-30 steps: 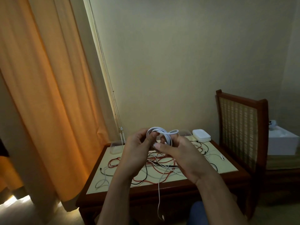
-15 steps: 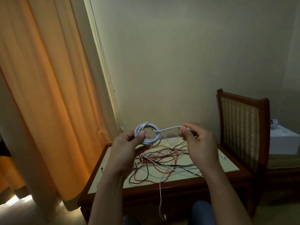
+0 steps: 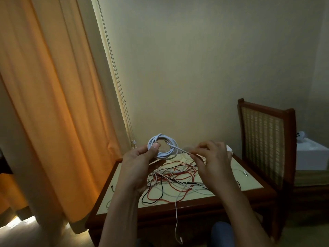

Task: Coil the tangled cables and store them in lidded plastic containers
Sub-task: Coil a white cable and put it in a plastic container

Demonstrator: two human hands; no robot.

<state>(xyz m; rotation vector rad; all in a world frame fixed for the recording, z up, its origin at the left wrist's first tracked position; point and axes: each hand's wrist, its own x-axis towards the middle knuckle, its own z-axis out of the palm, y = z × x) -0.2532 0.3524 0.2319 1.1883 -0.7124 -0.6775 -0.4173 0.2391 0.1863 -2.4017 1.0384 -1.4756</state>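
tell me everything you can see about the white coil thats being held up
The coil is thin white cable, smooth and plastic-looking, wound into a round ring of several loops. It is held in the air above the table, its open face toward the camera. The left hand grips its lower left side, thumb across the loops. A loose end runs straight out to the right, pinched by the right hand.

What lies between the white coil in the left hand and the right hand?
In the head view, only a short straight cable end from the white coil, pinched by the right hand.
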